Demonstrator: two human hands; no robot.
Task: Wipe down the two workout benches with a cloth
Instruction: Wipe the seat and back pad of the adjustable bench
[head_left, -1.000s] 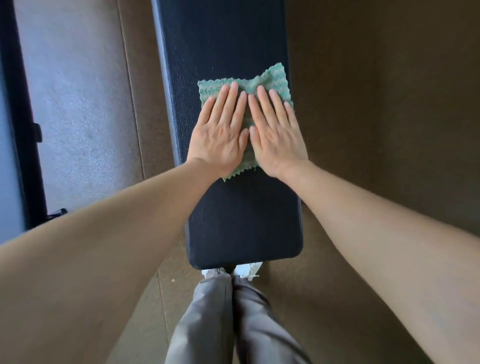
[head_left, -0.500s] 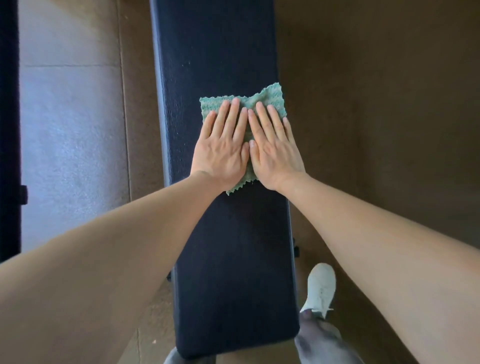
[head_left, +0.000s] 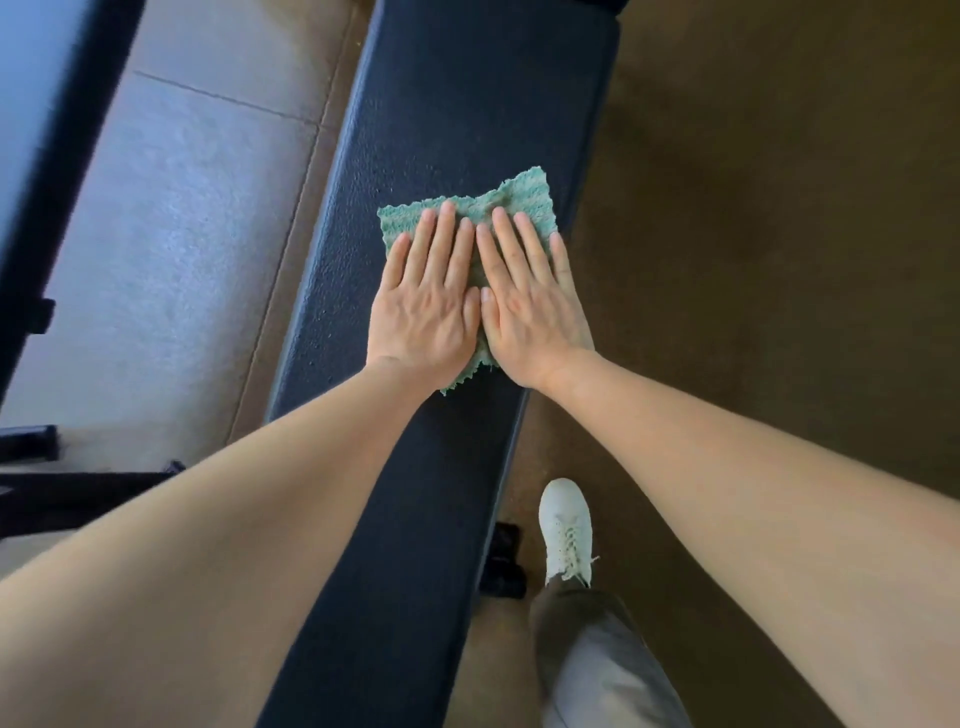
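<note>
Both the left hand (head_left: 423, 312) and right hand (head_left: 530, 306) press flat, fingers extended, on the green cloth (head_left: 511, 200); the black bench pad (head_left: 467, 104) runs lengthwise, unwiped surface lying far beyond the fingertips.

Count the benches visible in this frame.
1. A black bench runs up the middle of the view, under the cloth and both hands. The task's second bench is out of view.
</note>
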